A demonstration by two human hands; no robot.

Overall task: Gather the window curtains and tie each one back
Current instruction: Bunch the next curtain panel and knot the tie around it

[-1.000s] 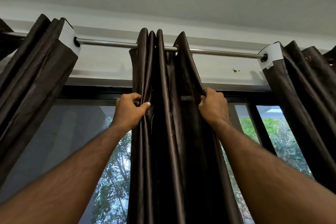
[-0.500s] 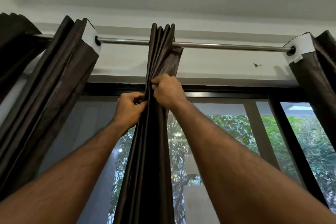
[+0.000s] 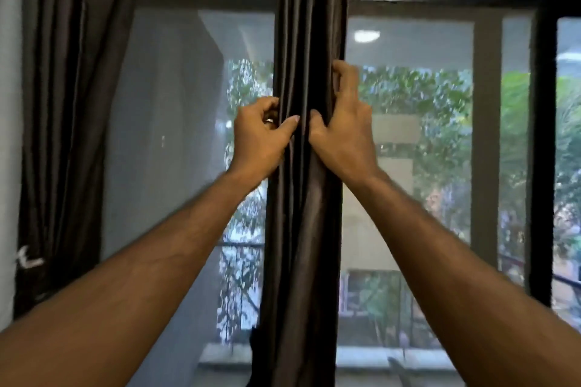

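- Both your hands have come lower down the middle curtain; the rod is now out of view
- Your left hand and right hand grip the bunched folds, fingers curled around them
- Gathering looks done here; no tie is on it yet; another curtain hangs at the left
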